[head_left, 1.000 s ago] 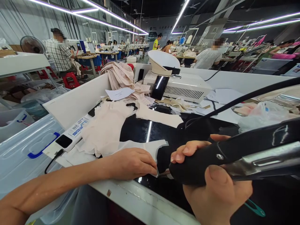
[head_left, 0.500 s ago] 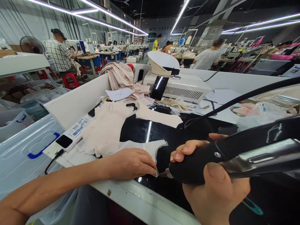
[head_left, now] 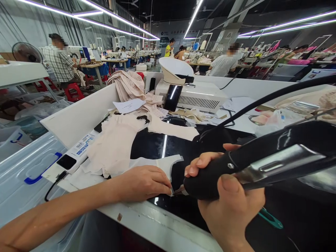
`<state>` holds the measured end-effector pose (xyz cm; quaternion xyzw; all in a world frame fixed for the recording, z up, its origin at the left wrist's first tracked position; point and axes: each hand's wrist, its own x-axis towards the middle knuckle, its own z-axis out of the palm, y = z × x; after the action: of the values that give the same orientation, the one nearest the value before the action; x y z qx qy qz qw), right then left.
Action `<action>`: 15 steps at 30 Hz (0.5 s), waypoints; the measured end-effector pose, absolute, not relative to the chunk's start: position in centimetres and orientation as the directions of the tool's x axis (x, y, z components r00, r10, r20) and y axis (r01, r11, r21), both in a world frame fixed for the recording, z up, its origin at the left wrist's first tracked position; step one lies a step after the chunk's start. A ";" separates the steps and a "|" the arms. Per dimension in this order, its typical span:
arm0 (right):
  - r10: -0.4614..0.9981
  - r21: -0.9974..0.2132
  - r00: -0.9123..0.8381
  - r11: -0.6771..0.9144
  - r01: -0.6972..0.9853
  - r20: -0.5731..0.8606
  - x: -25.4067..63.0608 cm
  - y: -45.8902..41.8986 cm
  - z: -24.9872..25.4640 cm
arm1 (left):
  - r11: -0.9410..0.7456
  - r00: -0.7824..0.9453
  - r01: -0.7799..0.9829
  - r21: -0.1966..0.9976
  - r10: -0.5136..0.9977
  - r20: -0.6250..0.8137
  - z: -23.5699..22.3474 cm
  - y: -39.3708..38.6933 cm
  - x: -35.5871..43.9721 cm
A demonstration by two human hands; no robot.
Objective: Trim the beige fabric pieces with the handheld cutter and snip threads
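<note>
My left hand [head_left: 143,183] lies low over the near edge of a pale, translucent-edged fabric piece [head_left: 168,164], its fingertips pressed together on the corner. My right hand [head_left: 231,199] is wrapped round a black corded hand tool [head_left: 204,183] with a long metal lever [head_left: 283,162] on its side. The tool's narrow tip [head_left: 180,190] points left and meets or nearly meets the fabric corner beside my left fingertips; I cannot tell if it touches. Both lie over a glossy black work surface [head_left: 147,145].
Beige cut fabric pieces [head_left: 111,140] are piled at left, near a white power bank [head_left: 76,154]. A phone [head_left: 172,98] leans on a white vented box [head_left: 199,98]. A black cable [head_left: 262,101] crosses the right side. A teal-handled item [head_left: 271,218] lies near my right wrist.
The whole view has shifted slightly, so things sit a little further left. My hands, the tool and the fabric piece keep nearly the same places relative to each other.
</note>
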<state>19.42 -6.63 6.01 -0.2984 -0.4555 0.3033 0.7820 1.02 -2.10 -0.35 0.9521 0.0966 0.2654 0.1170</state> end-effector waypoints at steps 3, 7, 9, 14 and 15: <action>0.757 -0.754 0.392 0.625 -0.201 0.523 19.6 -6.7 6.0 | -0.955 0.834 0.116 0.273 0.243 0.496 -0.4 -2.1 1.0; 0.759 -0.740 0.379 0.632 -0.230 0.530 19.6 -6.7 6.3 | -0.957 0.829 0.111 0.268 0.238 0.507 -0.5 -1.9 0.8; 0.759 -0.736 0.369 0.635 -0.236 0.536 19.5 -6.6 6.3 | -0.958 0.825 0.108 0.266 0.235 0.513 -0.6 -1.8 0.8; 0.750 -0.733 0.385 0.641 -0.225 0.538 19.5 -6.6 6.0 | -0.955 0.820 0.103 0.278 0.240 0.520 -0.5 -1.8 0.9; 0.751 -0.734 0.385 0.641 -0.225 0.537 19.5 -6.6 5.9 | -0.954 0.819 0.102 0.281 0.241 0.520 -0.4 -1.8 0.9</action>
<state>19.52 -6.63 5.90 -0.2867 -0.4582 0.3123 0.7812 0.91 -1.84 -0.43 0.9461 0.0906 0.2865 0.1209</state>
